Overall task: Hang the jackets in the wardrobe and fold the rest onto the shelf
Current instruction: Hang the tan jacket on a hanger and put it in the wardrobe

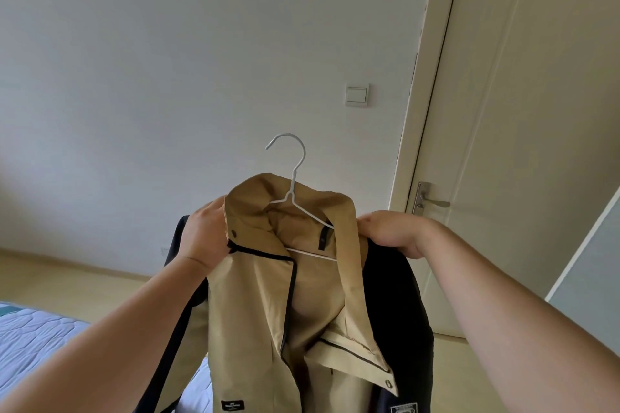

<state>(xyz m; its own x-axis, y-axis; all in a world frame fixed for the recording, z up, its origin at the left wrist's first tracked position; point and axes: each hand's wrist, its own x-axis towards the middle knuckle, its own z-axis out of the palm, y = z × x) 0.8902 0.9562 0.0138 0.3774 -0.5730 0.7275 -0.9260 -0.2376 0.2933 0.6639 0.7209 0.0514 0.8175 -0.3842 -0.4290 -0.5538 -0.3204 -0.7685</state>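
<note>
A jacket (312, 312) with a black outside and a tan lining hangs open in front of me on a white wire hanger (292, 178). The hanger's hook points up, free in the air; its arms run inside the collar. My left hand (204, 238) grips the jacket's left shoulder at the collar edge. My right hand (392, 231) holds the right shoulder, fingers curled over the cloth beside the collar. A snap and a black zip edge show along the tan front panels.
A white wall with a light switch (357, 94) faces me. A closed cream door with a metal handle (432, 202) stands at the right. A pale panel edge (587, 245) juts in at far right. A bed with a light quilted cover (37, 342) lies low left on the wood floor.
</note>
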